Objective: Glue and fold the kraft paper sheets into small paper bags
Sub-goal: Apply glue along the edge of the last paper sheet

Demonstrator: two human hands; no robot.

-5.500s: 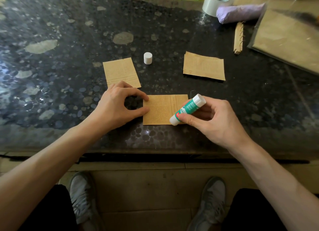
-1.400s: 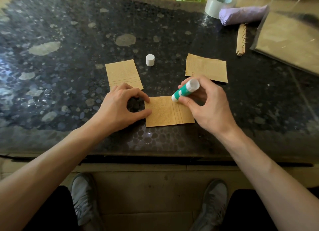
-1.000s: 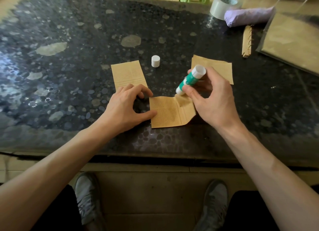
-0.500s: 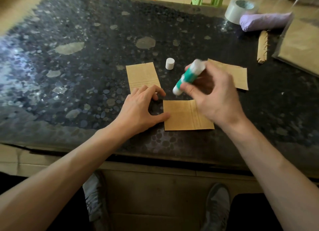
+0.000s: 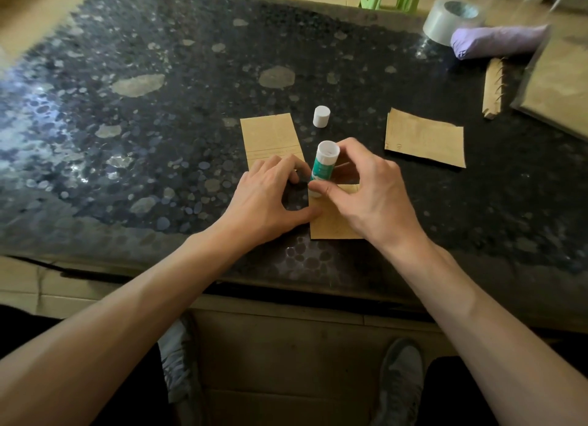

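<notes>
Head view: the kraft sheet (image 5: 331, 227), probably light and floppy and best pinned by an edge, lies at the table's (image 5: 133, 145) six o'clock, where the left hand (image 5: 270, 198) presses its nine o'clock edge with the thumb and the right hand (image 5: 374, 196) grips the glue stick (image 5: 324, 168) at eleven.

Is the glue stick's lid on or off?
Off: the white cap stands on the dark table, apart from the green glue stick the right hand holds.
</notes>
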